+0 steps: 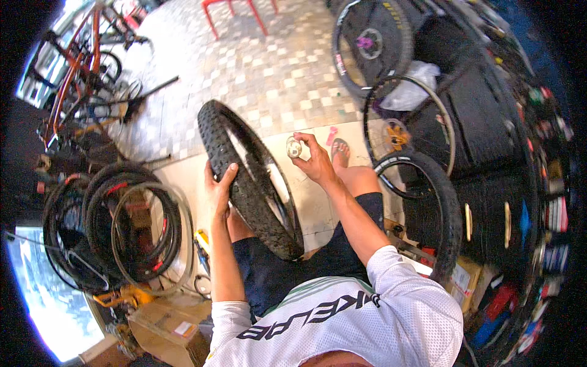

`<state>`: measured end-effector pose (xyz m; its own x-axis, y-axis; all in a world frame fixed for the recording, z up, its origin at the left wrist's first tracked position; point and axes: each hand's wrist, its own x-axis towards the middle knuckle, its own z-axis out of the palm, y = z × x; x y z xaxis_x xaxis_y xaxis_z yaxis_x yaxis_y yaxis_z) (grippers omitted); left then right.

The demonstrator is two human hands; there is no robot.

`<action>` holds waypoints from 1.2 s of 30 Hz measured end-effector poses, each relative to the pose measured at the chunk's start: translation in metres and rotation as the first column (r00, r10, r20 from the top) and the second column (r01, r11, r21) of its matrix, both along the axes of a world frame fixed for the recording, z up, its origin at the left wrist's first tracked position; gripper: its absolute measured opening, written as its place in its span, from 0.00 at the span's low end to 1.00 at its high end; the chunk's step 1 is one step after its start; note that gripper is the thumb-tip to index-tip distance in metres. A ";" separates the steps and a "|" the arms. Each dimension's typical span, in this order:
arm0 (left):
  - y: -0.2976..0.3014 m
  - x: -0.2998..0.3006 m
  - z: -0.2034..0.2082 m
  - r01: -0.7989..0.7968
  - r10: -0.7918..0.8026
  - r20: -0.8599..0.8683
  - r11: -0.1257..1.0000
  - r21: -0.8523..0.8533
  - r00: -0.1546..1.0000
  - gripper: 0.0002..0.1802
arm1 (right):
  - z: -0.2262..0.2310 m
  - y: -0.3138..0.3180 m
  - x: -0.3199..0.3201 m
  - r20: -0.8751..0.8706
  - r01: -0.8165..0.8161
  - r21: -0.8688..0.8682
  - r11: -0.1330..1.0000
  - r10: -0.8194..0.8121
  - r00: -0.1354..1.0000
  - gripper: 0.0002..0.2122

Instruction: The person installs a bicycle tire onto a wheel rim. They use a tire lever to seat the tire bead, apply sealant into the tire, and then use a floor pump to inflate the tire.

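My left hand (217, 193) grips a black knobbly bicycle tyre (249, 199) by its tread, thumb on top and fingers round the near side. Standing tilted in front of me, the tyre has its lower end by my lap, between my thighs. I cannot tell whether it has a rim inside. To the right of the tyre, apart from it, my right hand (316, 165) pinches a small round pale object (293, 147) between thumb and fingers. It is too small to tell if this is a tin or a roll of tape.
Several tyres and hoops (131, 229) lean at my left, above a cardboard box (168, 327). On the right stand a wheel with a gold hub (396, 136) and a loose tyre (449, 214). A small pink object (331, 135) lies by my foot. A red stool (211, 21) stands far ahead.
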<state>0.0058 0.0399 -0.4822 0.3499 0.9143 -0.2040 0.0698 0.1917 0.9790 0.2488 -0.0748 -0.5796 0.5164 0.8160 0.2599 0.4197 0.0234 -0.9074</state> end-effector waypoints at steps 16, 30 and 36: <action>0.013 0.004 -0.037 0.025 -0.016 -0.063 0.989 0.146 0.998 0.51 | 0.326 -0.480 0.123 0.543 0.839 0.514 0.178 -0.825 -0.158 0.26; 0.022 0.016 -0.034 0.137 -0.139 0.014 0.986 0.092 0.990 0.55 | 0.363 -0.751 0.102 0.673 0.964 -0.083 -0.253 -0.728 -0.133 0.32; 0.023 0.016 -0.042 0.085 -0.084 -0.017 0.990 0.115 0.996 0.50 | 0.338 -0.778 0.106 0.697 0.970 -0.010 -0.245 -0.697 -0.169 0.29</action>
